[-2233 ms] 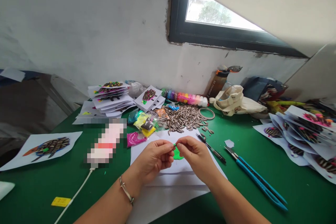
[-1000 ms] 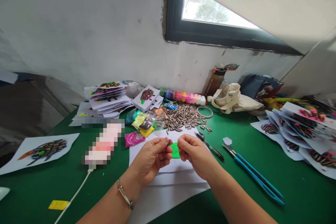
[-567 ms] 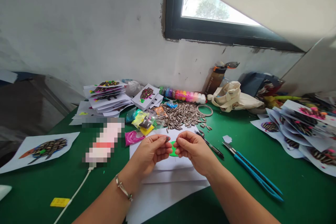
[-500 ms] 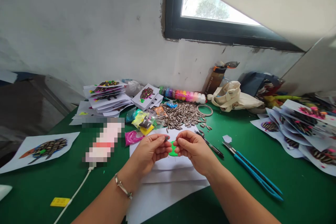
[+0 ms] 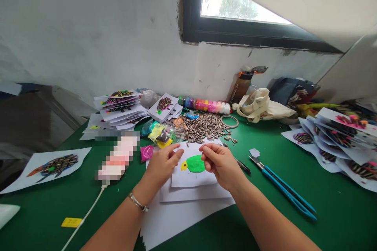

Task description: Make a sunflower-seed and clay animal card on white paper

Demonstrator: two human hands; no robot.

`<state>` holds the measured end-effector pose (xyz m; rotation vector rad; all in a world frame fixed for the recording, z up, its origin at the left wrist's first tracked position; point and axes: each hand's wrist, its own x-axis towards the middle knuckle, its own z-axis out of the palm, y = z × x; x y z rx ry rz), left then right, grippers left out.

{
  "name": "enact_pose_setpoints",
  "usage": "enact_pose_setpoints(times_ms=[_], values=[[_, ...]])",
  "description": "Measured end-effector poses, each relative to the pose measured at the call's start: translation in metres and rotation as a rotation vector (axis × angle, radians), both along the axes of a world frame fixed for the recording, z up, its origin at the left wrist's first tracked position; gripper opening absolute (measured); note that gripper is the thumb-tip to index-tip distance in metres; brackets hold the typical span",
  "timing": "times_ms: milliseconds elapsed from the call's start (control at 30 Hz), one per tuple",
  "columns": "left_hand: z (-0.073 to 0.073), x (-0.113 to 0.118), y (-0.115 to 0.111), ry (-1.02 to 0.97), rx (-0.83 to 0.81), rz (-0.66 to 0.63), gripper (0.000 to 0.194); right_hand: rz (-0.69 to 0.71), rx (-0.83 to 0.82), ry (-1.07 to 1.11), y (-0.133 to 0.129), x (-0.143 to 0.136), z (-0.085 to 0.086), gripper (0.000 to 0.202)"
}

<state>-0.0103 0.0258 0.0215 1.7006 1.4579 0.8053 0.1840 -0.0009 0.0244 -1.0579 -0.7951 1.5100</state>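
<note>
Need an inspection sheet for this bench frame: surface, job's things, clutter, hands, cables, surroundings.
Surface: green table, crowded.
Job's things: white card bearing green clay with a yellow bit, on stacked paper.
Clutter: sunflower seeds, clay bags, paint pots, blue tweezers, finished cards.
Hands: left hand on the card's edge; right hand pinched beside the clay.
Cables: white cable.
Surroundings: white wall, window.

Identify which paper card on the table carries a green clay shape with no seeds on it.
The card lying between the left hand and right hand; its green clay is bare, while the other cards show striped seeds.
</note>
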Motion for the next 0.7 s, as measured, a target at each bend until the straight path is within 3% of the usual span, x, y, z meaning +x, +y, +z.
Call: enact_pose_setpoints(times_ms=[167, 233, 333, 500, 700], values=[[0.016, -0.017, 0.007, 0.267, 0.275, 0.111, 0.041, -0.022, -0.032, 0.024, 0.003, 0.003, -0.004, 0.041], [0.022, -0.021, 0.016, 0.437, 0.401, 0.131, 0.041, -0.033, -0.061, 0.047, 0.004, 0.004, -0.005, 0.043], [0.022, -0.020, 0.036, 0.529, 0.473, 0.113, 0.036, -0.054, -0.110, 0.098, 0.005, 0.003, -0.005, 0.040], [-0.003, -0.017, 0.056, 0.637, 0.503, 0.057, 0.040, 0.001, -0.068, 0.015, 0.004, 0.002, -0.001, 0.033], [-0.030, -0.026, 0.051, 0.652, 0.554, 0.037, 0.038, 0.066, 0.022, -0.198, 0.004, 0.004, 0.002, 0.028]])
